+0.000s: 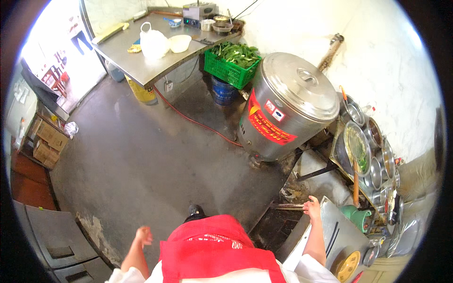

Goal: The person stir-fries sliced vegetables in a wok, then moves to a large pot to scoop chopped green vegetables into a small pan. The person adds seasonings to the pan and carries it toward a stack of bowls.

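Observation:
My left hand (144,235) hangs over the concrete floor, left of the red apron (216,244) I wear. It is blurred and its fingers look curled; I see nothing in it. On the other side, my right hand (312,209) is raised beside the corner of a metal-topped cabinet (327,215), fingers apart and holding nothing. Whether it touches the corner, I cannot tell. Ahead stands a large stainless steel cooking barrel (276,109) under its domed metal lid (300,83). One dark shoe (195,209) shows past the apron.
A red hose (198,123) crosses the floor to the barrel. Leafy greens fill a green crate (230,70) beside a steel table (127,63). Metal bowls (375,173) crowd the right-hand shelf. Cardboard boxes (49,141) sit left, near a bright doorway with a person (76,33) beyond.

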Demonstrator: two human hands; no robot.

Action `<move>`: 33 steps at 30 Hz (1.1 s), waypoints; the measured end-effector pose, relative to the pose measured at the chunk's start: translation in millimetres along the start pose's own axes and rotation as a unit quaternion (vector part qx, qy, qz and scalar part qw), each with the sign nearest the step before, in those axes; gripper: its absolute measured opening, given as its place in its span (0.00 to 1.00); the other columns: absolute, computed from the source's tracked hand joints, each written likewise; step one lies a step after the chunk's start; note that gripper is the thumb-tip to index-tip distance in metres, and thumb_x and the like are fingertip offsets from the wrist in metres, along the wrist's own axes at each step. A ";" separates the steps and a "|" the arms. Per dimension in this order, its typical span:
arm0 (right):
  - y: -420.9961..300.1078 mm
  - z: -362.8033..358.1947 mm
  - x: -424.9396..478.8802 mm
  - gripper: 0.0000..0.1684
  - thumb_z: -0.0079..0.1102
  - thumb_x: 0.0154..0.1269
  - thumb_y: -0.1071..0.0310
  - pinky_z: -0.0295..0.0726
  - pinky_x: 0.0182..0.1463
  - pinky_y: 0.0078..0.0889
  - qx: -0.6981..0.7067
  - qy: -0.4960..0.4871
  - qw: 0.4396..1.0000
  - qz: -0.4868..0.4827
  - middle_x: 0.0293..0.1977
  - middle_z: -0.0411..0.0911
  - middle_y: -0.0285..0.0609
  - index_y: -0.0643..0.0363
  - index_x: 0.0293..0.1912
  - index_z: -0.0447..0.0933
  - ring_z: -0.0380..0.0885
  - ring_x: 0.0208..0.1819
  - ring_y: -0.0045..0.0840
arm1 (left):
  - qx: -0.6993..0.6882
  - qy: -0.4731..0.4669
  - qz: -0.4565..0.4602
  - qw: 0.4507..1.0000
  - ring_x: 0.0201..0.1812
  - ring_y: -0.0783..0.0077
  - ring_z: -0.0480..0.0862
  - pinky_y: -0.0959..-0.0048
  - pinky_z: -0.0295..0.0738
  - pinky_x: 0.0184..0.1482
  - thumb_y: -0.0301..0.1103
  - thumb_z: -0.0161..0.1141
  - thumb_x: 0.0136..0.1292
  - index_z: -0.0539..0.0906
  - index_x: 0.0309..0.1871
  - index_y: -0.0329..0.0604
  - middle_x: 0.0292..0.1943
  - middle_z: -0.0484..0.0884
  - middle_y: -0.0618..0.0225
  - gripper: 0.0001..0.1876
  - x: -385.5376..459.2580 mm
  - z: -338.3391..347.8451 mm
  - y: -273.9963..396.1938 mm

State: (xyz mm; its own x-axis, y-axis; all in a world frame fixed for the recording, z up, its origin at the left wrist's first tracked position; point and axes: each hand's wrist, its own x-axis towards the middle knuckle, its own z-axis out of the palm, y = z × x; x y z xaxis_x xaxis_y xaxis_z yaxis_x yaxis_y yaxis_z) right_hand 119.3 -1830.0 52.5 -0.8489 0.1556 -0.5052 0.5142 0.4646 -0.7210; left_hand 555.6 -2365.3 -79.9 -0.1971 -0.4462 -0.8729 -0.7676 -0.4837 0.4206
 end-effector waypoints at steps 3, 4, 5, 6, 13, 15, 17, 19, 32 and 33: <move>-46.8 22.0 25.3 0.19 0.42 0.57 0.70 0.71 0.25 0.17 -0.009 0.016 1.000 0.007 0.29 0.72 0.37 0.54 0.50 0.64 0.71 0.24 0.17 | 0.129 0.044 0.174 0.975 0.21 0.71 0.75 0.71 0.72 0.21 0.32 0.44 0.57 0.71 0.49 0.45 0.26 0.77 0.65 0.16 55.7 12.3 143.9; -56.4 27.0 40.2 0.15 0.42 0.60 0.68 0.71 0.26 0.19 0.013 0.038 0.999 0.010 0.28 0.73 0.38 0.54 0.47 0.67 0.71 0.23 0.18 | 0.104 0.039 0.157 0.981 0.28 0.71 0.77 0.72 0.73 0.27 0.31 0.44 0.58 0.69 0.51 0.46 0.34 0.77 0.63 0.16 36.3 35.1 217.7; -77.0 35.4 56.2 0.14 0.42 0.59 0.68 0.71 0.26 0.19 0.028 0.035 0.999 0.007 0.27 0.73 0.37 0.54 0.47 0.67 0.71 0.24 0.17 | 0.062 0.016 0.178 0.982 0.31 0.72 0.76 0.72 0.73 0.30 0.31 0.44 0.58 0.68 0.52 0.47 0.37 0.76 0.63 0.17 36.9 47.7 266.4; -101.8 43.7 71.9 0.14 0.43 0.59 0.67 0.71 0.26 0.19 0.040 0.031 0.999 0.002 0.27 0.73 0.37 0.54 0.46 0.67 0.71 0.24 0.17 | 0.016 -0.007 0.197 0.980 0.34 0.72 0.76 0.72 0.73 0.33 0.30 0.44 0.58 0.68 0.53 0.47 0.39 0.76 0.62 0.17 42.8 57.8 304.1; -331.2 85.4 238.1 0.16 0.47 0.59 0.58 0.67 0.32 0.19 0.053 0.047 0.985 -0.160 0.30 0.73 0.34 0.54 0.44 0.71 0.70 0.30 0.15 | 0.046 -0.067 0.152 0.985 0.34 0.71 0.76 0.70 0.74 0.33 0.30 0.45 0.59 0.68 0.52 0.48 0.38 0.76 0.63 0.17 131.5 132.3 429.3; -418.2 103.6 271.7 0.16 0.47 0.59 0.57 0.66 0.33 0.17 0.001 0.101 0.982 -0.160 0.32 0.72 0.32 0.53 0.44 0.71 0.69 0.33 0.14 | 0.081 -0.045 0.076 0.993 0.33 0.71 0.76 0.70 0.74 0.32 0.31 0.45 0.59 0.68 0.52 0.47 0.37 0.76 0.64 0.16 150.5 137.3 436.0; -473.3 109.9 342.3 0.17 0.47 0.58 0.55 0.65 0.34 0.16 -0.012 0.064 0.979 -0.195 0.32 0.72 0.32 0.53 0.44 0.71 0.69 0.34 0.14 | 0.054 -0.023 0.039 0.998 0.31 0.71 0.77 0.70 0.74 0.30 0.31 0.44 0.60 0.68 0.52 0.48 0.37 0.76 0.64 0.16 159.2 135.2 454.6; -514.8 121.1 397.8 0.17 0.47 0.58 0.55 0.66 0.33 0.17 -0.040 0.052 0.981 -0.180 0.31 0.72 0.31 0.54 0.42 0.71 0.69 0.33 0.13 | 0.027 -0.014 0.003 1.000 0.31 0.71 0.77 0.69 0.75 0.30 0.30 0.43 0.60 0.67 0.52 0.48 0.36 0.76 0.64 0.16 167.0 135.0 469.3; -583.1 149.8 565.1 0.15 0.52 0.55 0.56 0.58 0.10 0.19 -0.216 0.112 0.970 -0.008 0.13 0.67 0.36 0.58 0.25 0.68 0.64 0.10 0.17 | 0.006 -0.072 0.012 0.997 0.34 0.70 0.77 0.69 0.75 0.33 0.30 0.42 0.61 0.66 0.53 0.47 0.39 0.75 0.61 0.16 271.0 162.1 672.4; -584.4 151.4 568.2 0.14 0.52 0.56 0.57 0.59 0.11 0.19 -0.145 0.107 0.984 0.004 0.13 0.68 0.35 0.58 0.26 0.69 0.64 0.11 0.17 | 0.008 -0.080 0.034 0.996 0.35 0.70 0.76 0.70 0.74 0.33 0.30 0.42 0.61 0.65 0.54 0.47 0.40 0.75 0.61 0.16 269.7 169.1 703.7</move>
State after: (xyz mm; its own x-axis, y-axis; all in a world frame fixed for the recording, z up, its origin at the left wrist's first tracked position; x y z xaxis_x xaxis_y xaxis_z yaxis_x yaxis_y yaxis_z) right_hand -645.0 -2145.1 115.0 -0.8672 0.3262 -0.3762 0.4908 0.6872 -0.5356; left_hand -140.9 -2698.7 -61.2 -0.3419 -0.3511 -0.8717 -0.7588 -0.4440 0.4765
